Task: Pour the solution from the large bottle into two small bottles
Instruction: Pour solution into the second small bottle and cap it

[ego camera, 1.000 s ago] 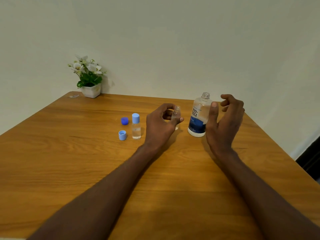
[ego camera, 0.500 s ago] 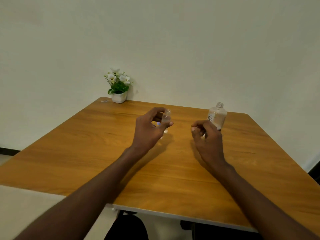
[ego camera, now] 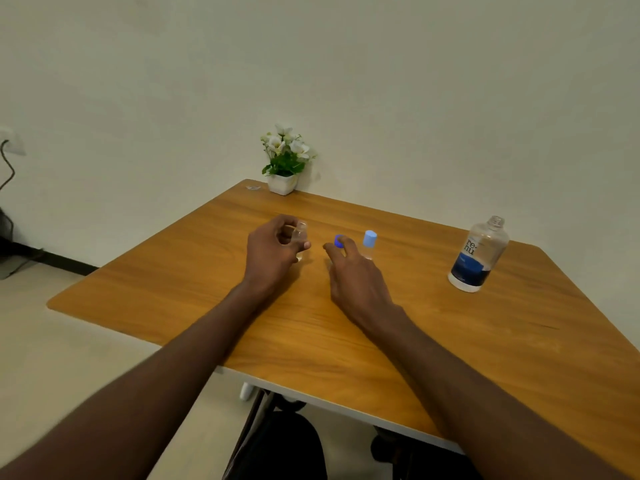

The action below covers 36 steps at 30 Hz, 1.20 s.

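My left hand (ego camera: 273, 254) grips a small clear uncapped bottle (ego camera: 300, 237) upright just above the wooden table (ego camera: 467, 344). My right hand (ego camera: 353, 271) reaches over the table with fingers spread, fingertips touching a dark blue cap (ego camera: 338, 240). Just right of it stands a second small bottle (ego camera: 369, 244) with a light blue cap on. The large clear bottle (ego camera: 479, 256) with a blue and white label stands uncapped at the far right, apart from both hands.
A small white pot of white flowers (ego camera: 284, 161) sits at the table's far corner by the wall. A wall socket with a cable (ego camera: 8, 157) is at the left. The table's near edge and a dark chair (ego camera: 277, 448) lie below.
My view has swung left. My right hand left the large bottle and moved left to the dark blue cap. My left hand keeps the small bottle.
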{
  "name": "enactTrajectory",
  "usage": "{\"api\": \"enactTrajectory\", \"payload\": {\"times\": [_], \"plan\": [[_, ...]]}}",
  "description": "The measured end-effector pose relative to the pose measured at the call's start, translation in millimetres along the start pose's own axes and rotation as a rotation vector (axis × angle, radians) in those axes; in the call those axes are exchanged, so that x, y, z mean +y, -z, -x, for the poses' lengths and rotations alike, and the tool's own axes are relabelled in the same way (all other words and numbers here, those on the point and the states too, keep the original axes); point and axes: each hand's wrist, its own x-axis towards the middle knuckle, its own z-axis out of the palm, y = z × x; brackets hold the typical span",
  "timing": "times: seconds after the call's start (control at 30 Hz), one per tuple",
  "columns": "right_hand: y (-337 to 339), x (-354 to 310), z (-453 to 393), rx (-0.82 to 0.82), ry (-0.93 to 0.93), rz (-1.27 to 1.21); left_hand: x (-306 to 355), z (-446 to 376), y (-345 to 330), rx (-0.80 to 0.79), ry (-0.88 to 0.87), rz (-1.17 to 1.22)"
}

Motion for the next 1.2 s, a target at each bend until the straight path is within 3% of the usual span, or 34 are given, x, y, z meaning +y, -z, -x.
{"api": "enactTrajectory", "payload": {"times": [0.17, 0.47, 0.53, 0.67, 0.8, 1.03, 1.2], "plan": [[-11.2, -5.4, -8.0, -0.029, 0.006, 0.019, -2.9, 0.8, -1.2, -0.037, 0.001, 0.015], [-1.1, 1.5, 22.8, 0.143, 0.009, -0.232, 7.5, 9.4, 1.4, -0.035, -0.006, 0.019], [8.9, 8.9, 32.3, 0.102, -0.086, -0.442, 13.0, 14.7, -0.9, -0.034, -0.007, 0.032], [39.6, 41.4, 48.7, -0.026, -0.448, -1.252, 29.2, 27.4, -13.5, -0.039, -0.042, 0.066], [64.7, 90.8, 55.8, 0.045, -0.532, -1.505, 50.4, 43.3, -42.5, -0.096, -0.085, 0.127], [83.7, 131.5, 52.7, 0.424, -0.431, -1.231, 87.6, 50.9, -120.3, -0.183, -0.153, 0.167], [80.4, 138.4, 35.8, 0.483, -0.368, -1.2, 94.5, 43.5, -163.6, -0.162, -0.125, 0.194]]}}
